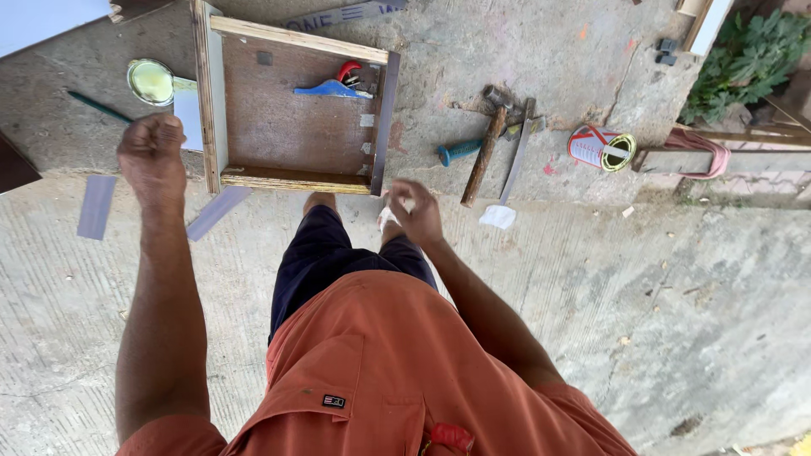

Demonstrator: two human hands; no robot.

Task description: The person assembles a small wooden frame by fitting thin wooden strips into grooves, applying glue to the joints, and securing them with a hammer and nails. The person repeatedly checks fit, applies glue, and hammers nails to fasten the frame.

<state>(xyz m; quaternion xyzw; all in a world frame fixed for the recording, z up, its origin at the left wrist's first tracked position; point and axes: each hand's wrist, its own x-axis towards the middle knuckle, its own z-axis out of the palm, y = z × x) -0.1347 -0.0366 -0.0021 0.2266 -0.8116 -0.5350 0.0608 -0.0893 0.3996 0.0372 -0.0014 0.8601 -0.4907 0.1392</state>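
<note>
I look down on a wooden box frame (291, 179) lying on a raised concrete slab, its brown back panel facing up. Inside it lie a blue-handled tool (331, 89) and a red-handled tool (349, 70). My left hand (152, 152) is raised in a closed fist over the box's left side, with nothing visible in it. My right hand (411, 211) hangs near the box's lower right corner, fingers curled on a small white piece (389, 215).
A hammer (486, 143), a teal-handled tool (459, 152) and a flat metal bar (517, 156) lie right of the box. A tipped red and white can (600, 148) lies farther right. An open tin lid (150, 81) and grey strips (97, 205) lie at left.
</note>
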